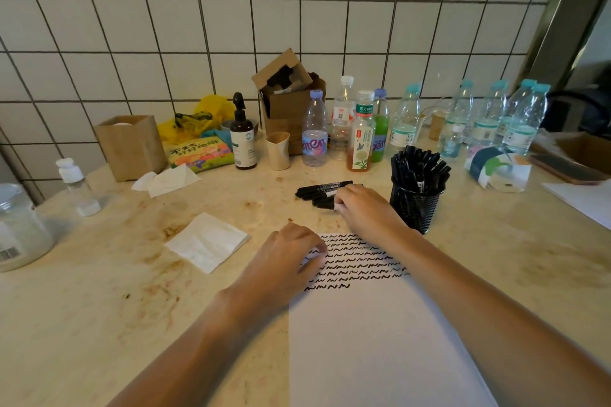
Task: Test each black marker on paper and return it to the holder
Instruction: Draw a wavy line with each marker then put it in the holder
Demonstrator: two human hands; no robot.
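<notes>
Right hand (362, 208) has its fingers curled onto the loose black markers (322, 193) lying at 12 o'clock from the paper (380, 340), gripping one. Left hand (284, 261) rests on the paper's top-left corner, fingers loosely curled (holding nothing). Mesh holder (415, 205), packed with markers, stands at 3 o'clock from that pile.

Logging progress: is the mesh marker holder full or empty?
Nearly full: the holder stands upright, packed with black markers; a few loose markers lie beside it.
</notes>
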